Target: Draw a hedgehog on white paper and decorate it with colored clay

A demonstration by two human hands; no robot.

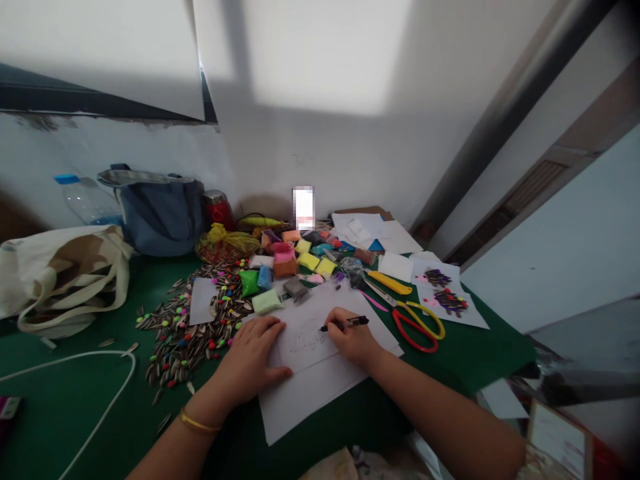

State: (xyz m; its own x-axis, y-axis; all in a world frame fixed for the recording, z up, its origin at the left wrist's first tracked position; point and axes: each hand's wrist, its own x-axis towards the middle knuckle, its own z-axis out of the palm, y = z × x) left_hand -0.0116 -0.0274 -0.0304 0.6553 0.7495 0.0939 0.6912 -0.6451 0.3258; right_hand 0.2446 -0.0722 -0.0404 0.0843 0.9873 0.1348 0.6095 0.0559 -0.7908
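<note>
white, thin and floppy by the look of it, light enough to skate on the green worktop (pixel 60 427) unless pinned. presses the paper sheet (pixel 320 380) flat with the left hand (pixel 253 360), palm down, fingers spread, near the front edge of the worktop. pinches a black pen (pixel 357 321) in the right hand (pixel 353 343), curled shut round the barrel, tip touching the sheet beside a faint outline. probably slim, stiff and light, best gripped low on the barrel. just right of the sheet, red-and-yellow scissors (pixel 396 307) and a yellow cutter (pixel 390 283). behind, coloured clay packets (pixel 285 267). to the left, sunflower seeds (pixel 180 347) dotted with bright bits.
</note>
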